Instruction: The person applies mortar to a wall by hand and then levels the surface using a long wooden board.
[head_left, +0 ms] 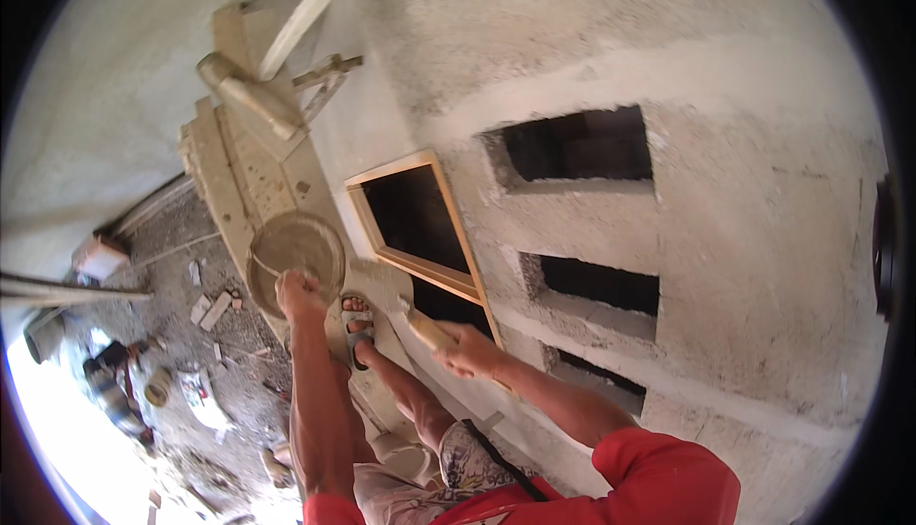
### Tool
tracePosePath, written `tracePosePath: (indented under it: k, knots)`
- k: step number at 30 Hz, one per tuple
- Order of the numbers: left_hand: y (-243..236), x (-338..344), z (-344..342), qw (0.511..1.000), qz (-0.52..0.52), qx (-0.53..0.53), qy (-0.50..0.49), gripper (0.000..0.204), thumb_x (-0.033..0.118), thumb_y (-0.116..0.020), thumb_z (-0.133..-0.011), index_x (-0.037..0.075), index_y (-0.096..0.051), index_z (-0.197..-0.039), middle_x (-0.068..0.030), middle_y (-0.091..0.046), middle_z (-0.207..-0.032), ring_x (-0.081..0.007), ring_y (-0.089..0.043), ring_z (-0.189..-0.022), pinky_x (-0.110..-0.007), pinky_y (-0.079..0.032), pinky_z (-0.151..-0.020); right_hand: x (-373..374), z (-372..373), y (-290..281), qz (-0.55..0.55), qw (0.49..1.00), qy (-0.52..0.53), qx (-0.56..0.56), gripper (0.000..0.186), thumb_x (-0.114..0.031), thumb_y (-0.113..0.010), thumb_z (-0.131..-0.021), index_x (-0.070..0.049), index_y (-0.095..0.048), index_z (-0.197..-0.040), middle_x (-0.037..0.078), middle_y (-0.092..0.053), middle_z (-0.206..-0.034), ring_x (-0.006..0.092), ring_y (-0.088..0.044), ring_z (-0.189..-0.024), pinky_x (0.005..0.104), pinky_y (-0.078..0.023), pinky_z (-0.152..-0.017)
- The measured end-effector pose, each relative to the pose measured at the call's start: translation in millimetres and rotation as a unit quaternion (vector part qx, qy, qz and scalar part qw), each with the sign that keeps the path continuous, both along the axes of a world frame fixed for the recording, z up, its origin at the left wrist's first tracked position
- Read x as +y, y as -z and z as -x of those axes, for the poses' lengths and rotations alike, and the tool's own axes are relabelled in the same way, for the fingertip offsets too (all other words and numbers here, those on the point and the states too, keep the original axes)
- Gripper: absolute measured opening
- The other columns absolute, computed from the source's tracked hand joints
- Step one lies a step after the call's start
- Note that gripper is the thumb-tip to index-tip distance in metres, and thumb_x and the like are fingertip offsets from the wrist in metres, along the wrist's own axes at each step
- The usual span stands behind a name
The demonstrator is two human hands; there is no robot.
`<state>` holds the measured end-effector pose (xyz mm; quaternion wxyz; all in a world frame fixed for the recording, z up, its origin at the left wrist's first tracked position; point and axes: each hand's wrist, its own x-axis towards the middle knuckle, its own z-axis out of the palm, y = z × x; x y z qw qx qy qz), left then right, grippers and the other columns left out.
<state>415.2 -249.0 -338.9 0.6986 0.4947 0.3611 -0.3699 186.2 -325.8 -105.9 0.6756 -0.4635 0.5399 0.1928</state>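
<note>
My left hand point(300, 292) is closed on the thin handle of a round bucket point(296, 235) with grey-brown mix on its inside, at the centre left over wooden planks point(234, 167). My right hand point(463, 352) grips a pale wooden-handled tool point(429, 329) near the window frame point(439, 191); the tool's small head is too blurred to name exactly. My sandalled foot point(358, 329) stands on the planks just right of and below the bucket.
A rough grey wall point(744, 258) has several dark rectangular openings. A mud-coated cylindrical piece point(243, 96) lies at the planks' far end, near a pale batten point(315, 10). Below on the left is a dirt floor point(219, 258) with rubble, containers point(157, 387) and a box point(100, 256).
</note>
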Motion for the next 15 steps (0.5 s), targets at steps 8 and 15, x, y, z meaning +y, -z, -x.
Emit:
tracePosePath:
  k: [8, 15]
  knots:
    - [16.3, 79.5, 53.8, 0.909, -0.198, -0.047, 0.364, 0.024, 0.029, -0.050, -0.087, 0.013, -0.065, -0.097, -0.0067, -0.065, -0.096, -0.0204, -0.061, -0.087, -0.038, -0.049, -0.073, 95.4, 103.0, -40.6, -0.094, 0.983, 0.153, 0.044, 0.045, -0.013, -0.057, -0.087, 0.000, -0.045, -0.129, 0.004, -0.052, -0.065, 0.0084, -0.044, -0.044, 0.0229, -0.034, -0.037]
    - [13.1, 87.9, 64.7, 0.723, -0.252, -0.220, 0.605, 0.027, 0.024, -0.051, -0.082, 0.008, -0.068, -0.095, -0.0200, -0.065, -0.103, -0.0376, -0.060, -0.102, -0.045, -0.047, -0.086, 127.7, 124.0, -40.7, -0.039, 0.981, 0.172, 0.079, 0.051, -0.013, -0.059, -0.080, 0.000, -0.046, -0.128, 0.005, -0.054, -0.068, 0.0115, -0.049, -0.049, 0.0260, -0.039, -0.043]
